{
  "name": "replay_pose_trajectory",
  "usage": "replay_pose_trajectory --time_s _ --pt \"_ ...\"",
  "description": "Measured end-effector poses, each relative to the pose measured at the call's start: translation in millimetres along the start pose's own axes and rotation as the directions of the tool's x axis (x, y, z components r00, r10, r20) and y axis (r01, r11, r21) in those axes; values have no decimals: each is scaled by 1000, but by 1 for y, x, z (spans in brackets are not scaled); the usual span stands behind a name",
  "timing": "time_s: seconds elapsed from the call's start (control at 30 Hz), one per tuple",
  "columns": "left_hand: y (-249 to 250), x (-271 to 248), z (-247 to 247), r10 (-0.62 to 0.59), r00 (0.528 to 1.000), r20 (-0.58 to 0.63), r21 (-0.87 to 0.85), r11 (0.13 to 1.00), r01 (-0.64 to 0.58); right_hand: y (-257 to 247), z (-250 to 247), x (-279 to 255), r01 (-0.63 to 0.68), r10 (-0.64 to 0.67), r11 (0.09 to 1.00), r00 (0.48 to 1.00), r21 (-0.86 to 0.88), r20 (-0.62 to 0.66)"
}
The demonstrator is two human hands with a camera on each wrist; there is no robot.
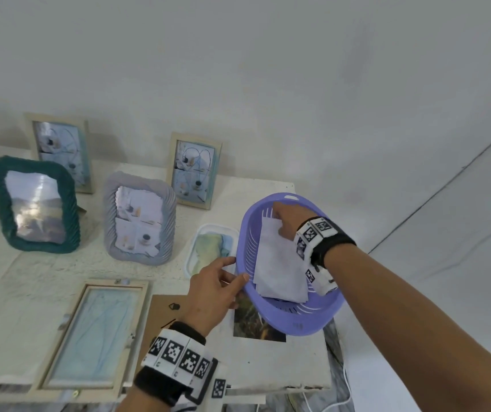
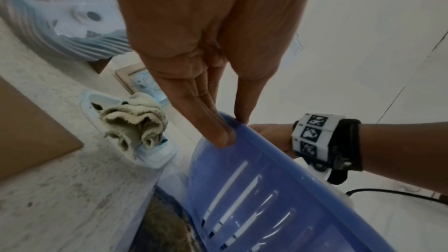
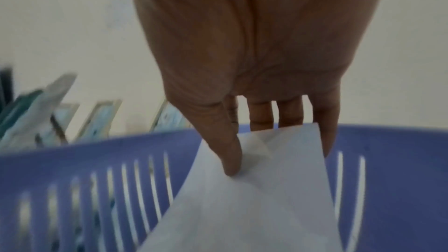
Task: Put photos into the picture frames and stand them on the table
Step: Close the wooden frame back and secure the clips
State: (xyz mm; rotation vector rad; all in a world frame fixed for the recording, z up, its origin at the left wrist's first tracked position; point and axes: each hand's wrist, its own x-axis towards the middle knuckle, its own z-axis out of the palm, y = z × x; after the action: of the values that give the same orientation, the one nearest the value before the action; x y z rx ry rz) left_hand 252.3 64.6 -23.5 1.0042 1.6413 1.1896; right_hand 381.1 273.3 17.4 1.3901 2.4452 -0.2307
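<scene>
A purple slotted basket (image 1: 297, 319) (image 2: 266, 189) (image 3: 72, 160) is tilted up at the table's right end. My left hand (image 1: 232, 272) (image 2: 232, 127) grips its near-left rim, thumb against fingers. My right hand (image 1: 280, 215) (image 3: 261, 147) reaches inside and pinches a stack of white-backed photos (image 1: 280, 263) (image 3: 266, 189), thumb on top. An empty wooden frame (image 1: 89, 334) lies flat at the front left, its brown backing board (image 1: 164, 310) beside it. A loose landscape photo (image 1: 253, 325) lies partly under the basket.
Filled frames stand behind: a green one (image 1: 34, 203), a grey ribbed one (image 1: 140, 218) and two wooden ones (image 1: 59, 150) (image 1: 193, 171). A white tray (image 1: 190, 257) with a cloth (image 2: 135, 120) sits left of the basket. The table ends just right of the basket.
</scene>
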Motion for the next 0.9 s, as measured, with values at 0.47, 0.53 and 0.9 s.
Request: replay_pose_trajectory --time_s 0.47,0.53,0.9 --pt "36 -15 -30 344 929 -135 123 936 -329 -13 -94 -139 308 -17 717 904 625 -427" --pt "47 -23 -44 355 932 -79 29 935 -354 -33 -92 -153 374 -55 641 893 670 -446" --pt "-12 -59 -156 157 982 -104 -184 968 -174 -175 27 -153 150 136 118 977 982 -166"
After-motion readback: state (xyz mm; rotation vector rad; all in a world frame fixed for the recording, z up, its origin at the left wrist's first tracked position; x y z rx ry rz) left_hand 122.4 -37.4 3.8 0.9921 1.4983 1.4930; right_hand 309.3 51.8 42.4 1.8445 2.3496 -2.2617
